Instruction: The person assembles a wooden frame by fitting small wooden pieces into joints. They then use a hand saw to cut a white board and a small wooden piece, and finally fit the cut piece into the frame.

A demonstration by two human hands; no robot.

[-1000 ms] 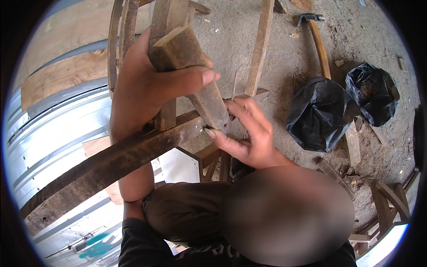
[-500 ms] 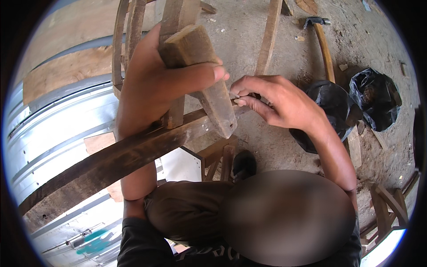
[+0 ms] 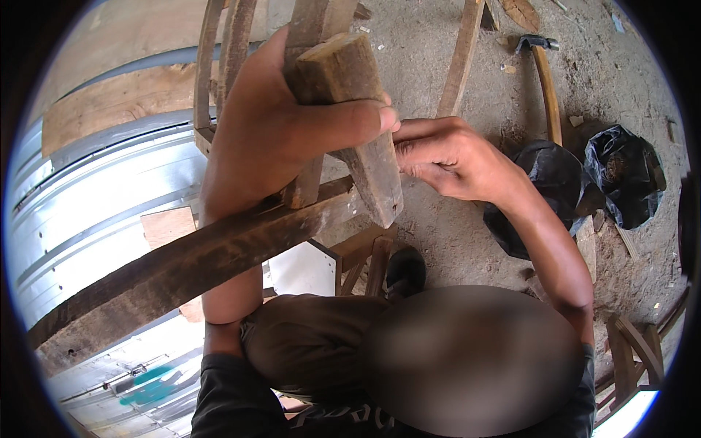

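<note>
My left hand [image 3: 274,135] is closed around a short, worn wooden block [image 3: 372,164], its thumb across the front face. Behind the block, an upright wooden post [image 3: 318,22] lies within the same grasp. A long dark wooden beam [image 3: 175,266] runs from the lower left and ends just behind the block. At the block's right edge, my right hand [image 3: 460,160] has its fingers and thumb drawn together in a pinch. Its fingertips are partly covered, so whatever they hold cannot be made out.
A hammer [image 3: 548,95] with a wooden handle lies on the concrete floor at the far right, by black plastic bags [image 3: 624,175]. A wooden leg [image 3: 461,58] slants behind my right hand. Corrugated metal sheets [image 3: 95,241] are on the left; wooden frame pieces [image 3: 635,350] stand at the lower right.
My right hand's fingertips have moved in against the block's edge and are now more hidden. My left hand keeps its hold. The whole view has shifted slightly.
</note>
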